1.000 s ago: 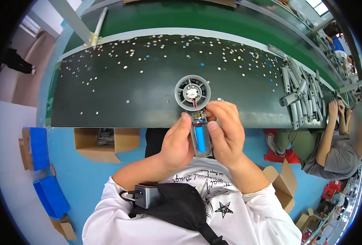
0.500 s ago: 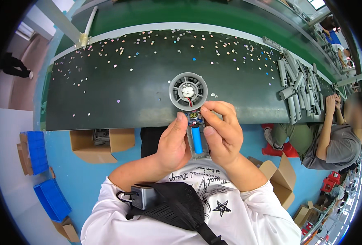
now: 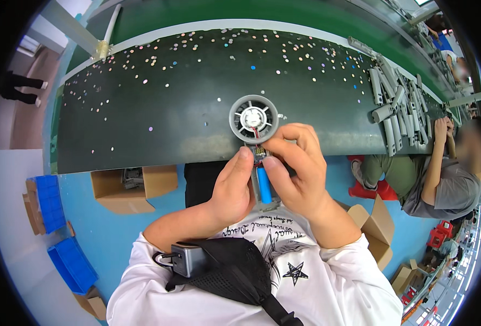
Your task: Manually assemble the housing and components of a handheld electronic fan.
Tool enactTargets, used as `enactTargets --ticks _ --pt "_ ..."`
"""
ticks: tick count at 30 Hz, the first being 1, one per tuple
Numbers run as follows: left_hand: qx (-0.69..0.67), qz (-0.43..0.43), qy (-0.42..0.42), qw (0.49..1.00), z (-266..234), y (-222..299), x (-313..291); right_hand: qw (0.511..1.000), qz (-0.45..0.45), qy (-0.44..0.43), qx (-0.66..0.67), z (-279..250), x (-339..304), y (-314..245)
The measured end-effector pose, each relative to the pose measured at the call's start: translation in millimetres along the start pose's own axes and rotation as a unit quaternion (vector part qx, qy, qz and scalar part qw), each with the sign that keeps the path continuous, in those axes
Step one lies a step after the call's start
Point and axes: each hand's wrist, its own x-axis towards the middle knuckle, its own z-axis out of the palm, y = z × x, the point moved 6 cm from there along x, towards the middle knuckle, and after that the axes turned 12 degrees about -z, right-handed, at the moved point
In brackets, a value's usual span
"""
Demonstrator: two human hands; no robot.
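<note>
Between my hands is an opened handheld fan, its round grey head point(image 3: 253, 119) pointing away from me over the table edge. A white motor hub with red and dark wires sits in the middle of the head. Below it, a small circuit board with a lit display point(image 3: 260, 151) and a blue cylindrical battery point(image 3: 264, 185) lie in the open grey handle. My left hand point(image 3: 232, 185) closes round the handle's left side. My right hand point(image 3: 300, 168) pinches at the board's upper right, with its thumb by the board's lower edge. Its fingertips partly hide the wires.
A pile of grey handle shells point(image 3: 398, 108) lies on the dark table point(image 3: 164, 119), right. Small round dots are scattered along the far side. Cardboard boxes point(image 3: 122, 198) and blue bins point(image 3: 72, 263) stand below. A co-worker point(image 3: 447, 179) sits at right.
My right thumb has shifted up and left toward the board, and the right fingers have closed in on it. The fan head has tilted and moved slightly right.
</note>
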Motion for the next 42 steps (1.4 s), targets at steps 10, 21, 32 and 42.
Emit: enactTargets --ticks 10,21,32,42 --pt "0.064 0.085 0.038 0.994 -11 21 8 0.901 0.323 0.054 0.286 3 -59 21" --pt "0.052 0.125 0.007 0.991 -1 21 6 0.999 0.017 0.040 -0.012 1 -30 -27" --pt "0.001 0.124 0.025 0.992 16 20 15 0.979 -0.109 0.021 -0.171 -4 -51 -35" --pt "0.024 0.067 0.046 0.996 11 17 40 0.948 0.111 0.126 -0.271 -134 -42 97"
